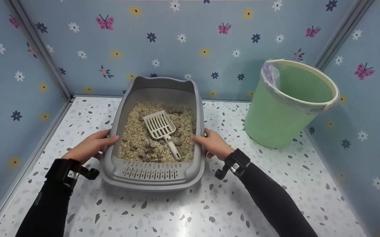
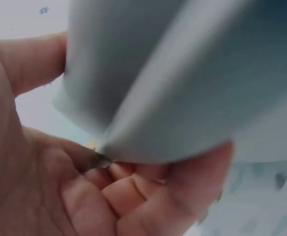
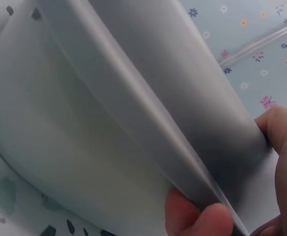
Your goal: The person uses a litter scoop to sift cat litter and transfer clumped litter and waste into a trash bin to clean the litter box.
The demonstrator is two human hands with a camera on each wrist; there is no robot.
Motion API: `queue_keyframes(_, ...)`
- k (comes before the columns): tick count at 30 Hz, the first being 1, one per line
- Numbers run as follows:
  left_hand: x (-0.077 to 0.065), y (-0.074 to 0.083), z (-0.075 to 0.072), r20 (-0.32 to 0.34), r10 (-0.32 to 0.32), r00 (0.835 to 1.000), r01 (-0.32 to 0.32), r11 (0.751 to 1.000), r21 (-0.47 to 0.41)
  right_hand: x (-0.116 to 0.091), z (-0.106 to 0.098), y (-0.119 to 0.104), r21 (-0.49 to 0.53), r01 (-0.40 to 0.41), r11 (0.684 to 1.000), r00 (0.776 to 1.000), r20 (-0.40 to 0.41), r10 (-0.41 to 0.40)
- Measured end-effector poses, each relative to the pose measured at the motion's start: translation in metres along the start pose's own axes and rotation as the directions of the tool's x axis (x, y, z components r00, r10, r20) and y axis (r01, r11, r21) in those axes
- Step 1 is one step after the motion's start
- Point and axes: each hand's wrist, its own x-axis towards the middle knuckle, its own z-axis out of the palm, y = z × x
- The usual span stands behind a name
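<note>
A grey litter box [image 1: 153, 185] stands on the speckled surface, holding tan litter [image 1: 134, 131] with darker clumps scattered through it. On the litter lies a beige slotted litter scoop [image 1: 160, 125], its handle pointing toward the front right. My left hand [image 1: 91, 144] grips the box's left side, thumb over the rim and fingers beneath the outer edge. The opposite side is gripped by my right hand [image 1: 214, 143] in the same way. Up close, both wrist views show the grey wall [image 2: 148, 98] and its rim [image 3: 133, 93] between thumb and curled fingers.
To the right stands a green trash bin [image 1: 275, 115] with a pale rim and a lilac bag liner [image 1: 271, 77] inside. Blue flowered panels [image 1: 183, 42] enclose the back and both sides of the white speckled surface [image 1: 183, 214].
</note>
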Motion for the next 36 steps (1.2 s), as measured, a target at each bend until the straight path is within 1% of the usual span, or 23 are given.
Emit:
queue_keyframes(5,0.001,0.0,0.02,-0.023,0.031,0.999,-0.032,0.999,-0.044,-0.003,-0.013,0.007,0.017,-0.005,1.0,1.0,0.003,0.005)
queue_keyframes(10,0.004,0.003,0.039,-0.028,0.057,0.998,-0.059,0.995,-0.078,-0.008,-0.03,0.014,0.031,-0.021,0.999,1.0,0.014,0.02)
queue_keyframes(16,0.006,0.007,0.06,-0.041,0.063,0.997,-0.068,0.992,-0.111,-0.012,-0.046,0.025,0.038,-0.008,0.999,1.0,0.021,0.007)
queue_keyframes(21,0.008,0.008,0.077,-0.056,0.078,0.995,-0.084,0.989,-0.118,-0.019,-0.056,0.032,0.058,0.011,0.998,1.0,0.014,-0.012)
queue_keyframes(27,0.011,0.007,0.09,-0.086,0.095,0.992,-0.106,0.985,-0.136,-0.022,-0.065,0.038,0.079,0.038,0.996,0.999,0.019,-0.04)
queue_keyframes(33,0.014,0.007,0.098,-0.084,0.11,0.99,-0.123,0.977,-0.172,-0.027,-0.069,0.044,0.096,0.031,0.995,1.0,-0.01,-0.03)
queue_keyframes(36,0.015,0.007,0.101,-0.08,0.122,0.989,-0.135,0.973,-0.185,-0.029,-0.07,0.046,0.107,0.034,0.994,0.999,-0.008,-0.033)
